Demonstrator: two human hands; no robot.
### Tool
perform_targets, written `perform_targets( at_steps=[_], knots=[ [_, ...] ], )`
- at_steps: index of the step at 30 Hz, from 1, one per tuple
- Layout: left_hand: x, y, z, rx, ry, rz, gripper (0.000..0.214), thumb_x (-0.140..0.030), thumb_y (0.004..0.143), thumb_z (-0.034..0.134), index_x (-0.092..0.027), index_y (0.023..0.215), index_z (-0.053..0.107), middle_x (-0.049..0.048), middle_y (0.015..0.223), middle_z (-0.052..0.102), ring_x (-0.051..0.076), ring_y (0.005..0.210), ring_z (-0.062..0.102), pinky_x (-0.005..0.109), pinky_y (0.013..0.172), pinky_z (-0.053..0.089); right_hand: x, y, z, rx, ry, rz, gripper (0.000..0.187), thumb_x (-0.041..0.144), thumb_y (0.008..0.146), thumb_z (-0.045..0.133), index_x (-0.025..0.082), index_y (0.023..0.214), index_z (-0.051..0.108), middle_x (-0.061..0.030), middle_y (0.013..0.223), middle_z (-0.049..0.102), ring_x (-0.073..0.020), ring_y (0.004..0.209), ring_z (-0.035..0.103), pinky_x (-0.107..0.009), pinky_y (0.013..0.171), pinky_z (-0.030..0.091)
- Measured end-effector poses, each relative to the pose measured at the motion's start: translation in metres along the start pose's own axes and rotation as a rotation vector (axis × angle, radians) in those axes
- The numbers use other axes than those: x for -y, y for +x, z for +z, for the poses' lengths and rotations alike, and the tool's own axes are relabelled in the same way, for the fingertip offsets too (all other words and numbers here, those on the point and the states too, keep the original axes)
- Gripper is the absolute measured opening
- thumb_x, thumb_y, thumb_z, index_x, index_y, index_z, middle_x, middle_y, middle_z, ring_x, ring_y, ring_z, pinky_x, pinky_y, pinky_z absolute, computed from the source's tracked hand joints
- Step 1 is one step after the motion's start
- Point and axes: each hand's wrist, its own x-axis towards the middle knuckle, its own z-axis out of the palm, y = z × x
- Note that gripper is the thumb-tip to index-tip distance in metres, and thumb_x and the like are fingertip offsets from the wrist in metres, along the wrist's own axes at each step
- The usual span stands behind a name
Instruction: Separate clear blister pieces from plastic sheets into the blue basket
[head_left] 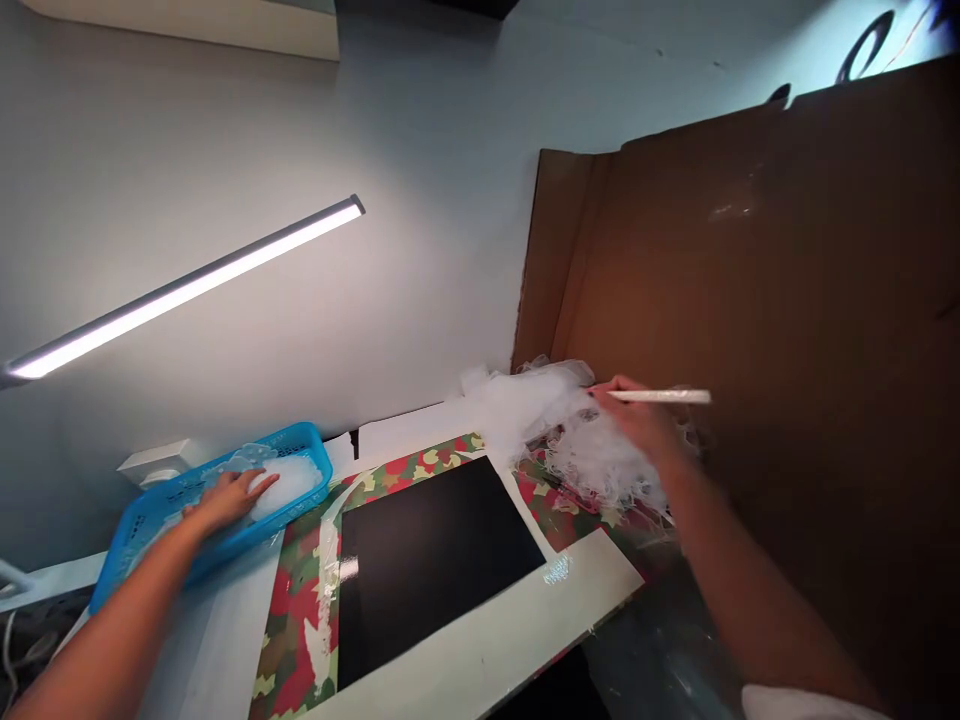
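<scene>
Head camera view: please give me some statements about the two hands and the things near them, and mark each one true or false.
1. The left hand is inside the blue basket. True.
2. The right hand holds a black marker. False: it holds a thin white stick.
3. The black panel lies on a camouflage-patterned mat. True.
4. The pile of clear plastic scraps lies inside the basket. False: it lies on the table by the brown cardboard.
5. The lamp bar is switched off. False: it glows.
</scene>
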Motion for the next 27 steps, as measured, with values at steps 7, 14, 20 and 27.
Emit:
perform_targets(
  at_steps=[7,14,20,27],
  knots=[
    [0.017,0.012,-0.002,0.152,0.142,-0.072,0.050,-0.053,0.092,0.030,-0.024,0.124,0.057,0.0098,0.125,0.064,0.031,0.109,0.056,0.037,0.084,0.041,-0.042,0.052,-0.072,-0.160,-0.546,0.142,0.022,0.024,0.067,0.069,0.020,0.051,0.055,-0.0062,0.059,0.053,-0.0223,0.069,0.049,-0.034,0.062,0.027],
    [-0.059,0.004,-0.040,0.006,0.043,0.139,0.047,-0.041,0.090,0.034,-0.016,0.120,0.060,0.0125,0.117,0.064,0.028,0.104,0.058,0.033,0.083,0.042,-0.026,0.087,0.024,0.115,-0.031,-0.243,0.033,0.039,0.087,0.047,0.021,0.104,0.069,-0.0079,0.083,0.071,-0.0221,0.074,0.064,-0.033,0.067,0.045],
    [-0.142,-0.039,-0.024,0.044,-0.386,0.459,0.040,-0.047,0.088,0.042,-0.021,0.104,0.068,0.0088,0.108,0.068,0.026,0.096,0.063,0.035,0.087,0.046,-0.028,0.105,0.104,0.465,0.029,-0.432,0.033,0.027,0.049,0.085,0.026,0.081,0.075,-0.0073,0.110,0.073,-0.0326,0.115,0.058,-0.042,0.101,0.037],
    [-0.160,-0.071,-0.003,0.430,-0.838,0.442,0.039,-0.054,0.086,0.053,-0.022,0.102,0.070,0.0076,0.109,0.069,0.025,0.100,0.064,0.036,0.090,0.049,-0.013,0.122,0.083,0.392,0.185,-0.318,0.040,0.058,0.073,0.065,0.019,0.070,0.072,-0.0066,0.066,0.070,-0.0274,0.073,0.065,-0.036,0.065,0.048]
  ],
)
